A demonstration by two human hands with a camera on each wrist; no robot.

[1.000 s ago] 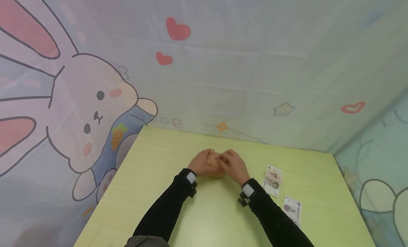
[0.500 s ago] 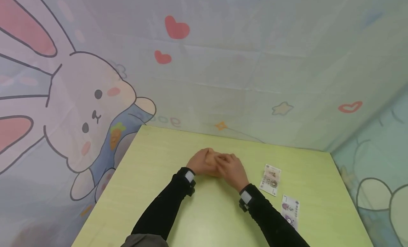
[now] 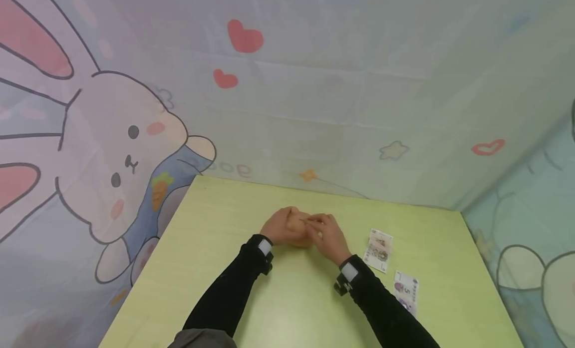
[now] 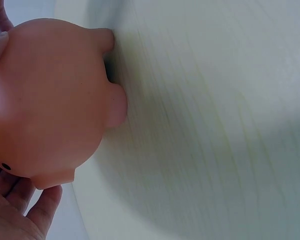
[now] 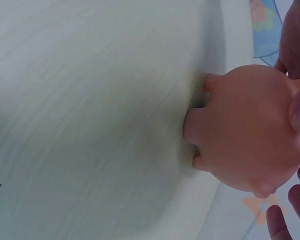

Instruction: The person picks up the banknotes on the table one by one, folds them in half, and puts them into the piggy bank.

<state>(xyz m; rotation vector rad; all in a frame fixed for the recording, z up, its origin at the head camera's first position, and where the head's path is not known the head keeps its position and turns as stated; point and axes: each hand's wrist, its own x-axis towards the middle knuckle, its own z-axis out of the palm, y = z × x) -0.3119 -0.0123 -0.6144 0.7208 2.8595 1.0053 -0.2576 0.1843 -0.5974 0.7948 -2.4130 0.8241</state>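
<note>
A round orange-pink piggy bank [image 4: 50, 95] stands just over or on the table, its short feet toward the tabletop. My left hand [image 3: 278, 228] grips it from the left side, with fingers at the snout [image 4: 55, 179] and a thumb over its body. At the top of the bank, my right hand [image 3: 330, 238] has its thumb and forefinger close together. Whether a small thing lies between those fingertips cannot be made out. In the right wrist view, several other fingers of the right hand spread loosely beside the piggy bank [image 5: 250, 135].
To the right of the hands lies a brownish banknote [image 3: 378, 250]. Nearer the right forearm is a purple banknote [image 3: 406, 290] marked 5, partly covered by the sleeve. Behind the light yellow table [image 3: 233, 198] hangs a printed cloth [image 3: 314, 103].
The right hand's fingers shift slightly over the top of the piggy bank, and its thumb and forefinger show more plainly. The left hand keeps its hold. The head view drifts a little.
</note>
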